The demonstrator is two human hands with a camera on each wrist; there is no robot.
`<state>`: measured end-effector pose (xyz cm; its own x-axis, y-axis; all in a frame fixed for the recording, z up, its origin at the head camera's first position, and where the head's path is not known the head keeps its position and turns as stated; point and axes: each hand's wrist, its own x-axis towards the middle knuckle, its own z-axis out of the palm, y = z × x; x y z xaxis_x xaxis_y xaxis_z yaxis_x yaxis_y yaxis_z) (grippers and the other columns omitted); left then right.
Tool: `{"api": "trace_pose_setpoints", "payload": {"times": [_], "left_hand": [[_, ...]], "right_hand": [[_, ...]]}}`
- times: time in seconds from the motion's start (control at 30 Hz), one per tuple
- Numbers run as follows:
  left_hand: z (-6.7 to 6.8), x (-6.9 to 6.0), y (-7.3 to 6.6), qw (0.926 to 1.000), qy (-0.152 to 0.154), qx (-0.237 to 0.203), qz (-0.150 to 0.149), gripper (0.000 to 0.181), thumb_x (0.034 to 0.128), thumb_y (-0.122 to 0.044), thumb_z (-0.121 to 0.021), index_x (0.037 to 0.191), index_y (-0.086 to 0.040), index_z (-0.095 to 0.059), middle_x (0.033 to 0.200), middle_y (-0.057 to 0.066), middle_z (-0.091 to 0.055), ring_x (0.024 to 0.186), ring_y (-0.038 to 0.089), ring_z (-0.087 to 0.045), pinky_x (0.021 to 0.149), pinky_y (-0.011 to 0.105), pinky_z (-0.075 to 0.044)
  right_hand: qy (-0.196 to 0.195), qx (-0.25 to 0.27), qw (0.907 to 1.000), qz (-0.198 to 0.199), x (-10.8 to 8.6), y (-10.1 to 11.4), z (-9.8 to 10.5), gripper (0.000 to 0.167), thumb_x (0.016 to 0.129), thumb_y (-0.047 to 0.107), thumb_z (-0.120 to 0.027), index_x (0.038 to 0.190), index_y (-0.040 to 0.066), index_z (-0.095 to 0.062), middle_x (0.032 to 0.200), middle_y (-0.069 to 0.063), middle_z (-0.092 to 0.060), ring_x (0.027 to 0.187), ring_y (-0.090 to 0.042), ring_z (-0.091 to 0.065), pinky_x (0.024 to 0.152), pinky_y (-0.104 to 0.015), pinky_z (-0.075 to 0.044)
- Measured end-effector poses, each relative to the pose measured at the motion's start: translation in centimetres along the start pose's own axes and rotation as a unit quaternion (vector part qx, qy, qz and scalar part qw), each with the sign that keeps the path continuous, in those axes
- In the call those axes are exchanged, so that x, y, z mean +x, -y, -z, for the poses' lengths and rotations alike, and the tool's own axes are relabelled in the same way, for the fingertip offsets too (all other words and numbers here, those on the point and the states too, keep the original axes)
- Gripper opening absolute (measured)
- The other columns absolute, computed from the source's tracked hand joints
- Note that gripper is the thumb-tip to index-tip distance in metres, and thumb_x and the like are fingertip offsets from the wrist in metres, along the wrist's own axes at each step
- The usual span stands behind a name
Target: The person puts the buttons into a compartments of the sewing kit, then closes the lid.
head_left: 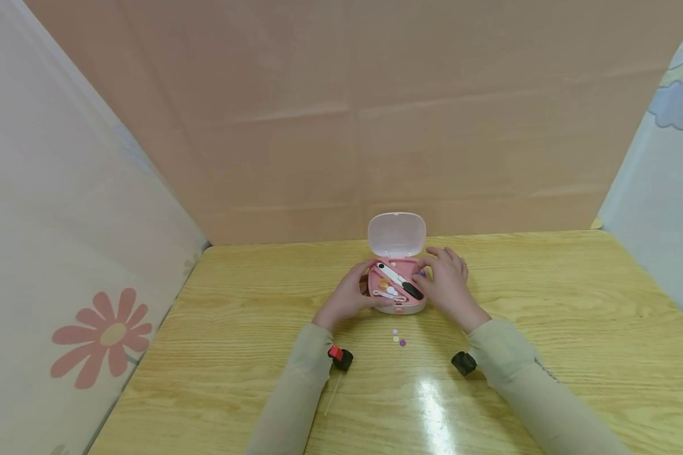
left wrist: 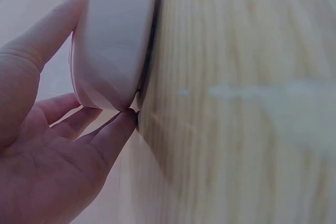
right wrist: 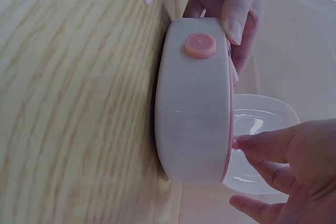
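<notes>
Pale beige sleeves (head_left: pixel 546 392) lie nearest, the right one bearing dark marks too small to read. The right hand (head_left: pixel 448 287) pinches a small pink piece (right wrist: pixel 235 144) between its fingers at the rim of a rounded, pink-and-white plastic box (right wrist: pixel 194 103). The left hand (head_left: pixel 350 294) grips the box's left end, thumb along the front edge. The box sits upright on the wood-grain counter (head_left: pixel 262 316), long axis running left to right, its round pink button (right wrist: pixel 200 45) facing the person and its translucent lid (head_left: pixel 397 234) raised behind. Inside, a slim white-and-black tool (head_left: pixel 397 280) slants, black end toward the front right. Pink, yellow and purple beads (head_left: pixel 402 343) lie just before the box.
</notes>
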<state>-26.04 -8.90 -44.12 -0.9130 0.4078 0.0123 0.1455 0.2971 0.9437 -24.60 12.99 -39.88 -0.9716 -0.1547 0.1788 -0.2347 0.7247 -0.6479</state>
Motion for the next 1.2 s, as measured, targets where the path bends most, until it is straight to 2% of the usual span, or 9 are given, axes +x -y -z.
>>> {"api": "trace_pose_setpoints", "payload": {"times": [0.33, 0.7, 0.9, 1.2], "left_hand": [[-0.1, 0.0, -0.1, 0.9999, 0.0, 0.003, 0.01, 0.089, 0.0742, -0.02, -0.084, 0.148, -0.017, -0.034, 0.139, -0.001, -0.041, 0.114, 0.012, -0.052, 0.094, 0.024, -0.045], [0.0, 0.1, 0.3, 0.9999, 0.0, 0.011, 0.006, 0.089, 0.0739, -0.022, -0.084, 0.148, -0.02, -0.035, 0.138, -0.004, -0.041, 0.114, 0.012, -0.052, 0.095, 0.024, -0.044], [0.0, 0.1, 0.4, 0.9999, 0.005, -0.01, -0.005, 0.088, 0.0732, -0.019, -0.084, 0.147, -0.02, -0.036, 0.136, -0.003, -0.043, 0.113, 0.014, -0.053, 0.095, 0.027, -0.045], [0.0, -0.2, 0.0, 0.9999, -0.001, -0.002, 0.011, 0.09, 0.0722, -0.022, -0.085, 0.148, -0.02, -0.035, 0.136, -0.004, -0.042, 0.114, 0.013, -0.053, 0.095, 0.027, -0.045]], "right_hand": [[-0.003, 0.002, 1.0, -0.004, 0.1, -0.2, 0.0, 0.005, 0.088, 0.01, -0.068, 0.085, 0.007, -0.066, 0.139, -0.028, -0.04, 0.133, -0.053, -0.015, 0.104, -0.066, -0.001], [-0.001, 0.006, 1.0, -0.005, 0.0, -0.5, -0.3, 0.003, 0.089, 0.008, -0.065, 0.091, 0.006, -0.067, 0.138, -0.027, -0.042, 0.133, -0.054, -0.016, 0.104, -0.065, -0.002], [-0.002, 0.002, 1.0, 0.003, -0.2, -0.4, -0.2, 0.016, 0.089, 0.007, -0.065, 0.104, 0.005, -0.066, 0.138, -0.025, -0.043, 0.132, -0.051, -0.02, 0.104, -0.066, -0.008], [-0.001, -0.008, 0.9987, 0.051, -1.4, -0.1, 0.1, 0.036, 0.087, 0.009, -0.067, 0.122, 0.002, -0.062, 0.135, -0.029, -0.044, 0.131, -0.053, -0.023, 0.104, -0.067, -0.012]]}}
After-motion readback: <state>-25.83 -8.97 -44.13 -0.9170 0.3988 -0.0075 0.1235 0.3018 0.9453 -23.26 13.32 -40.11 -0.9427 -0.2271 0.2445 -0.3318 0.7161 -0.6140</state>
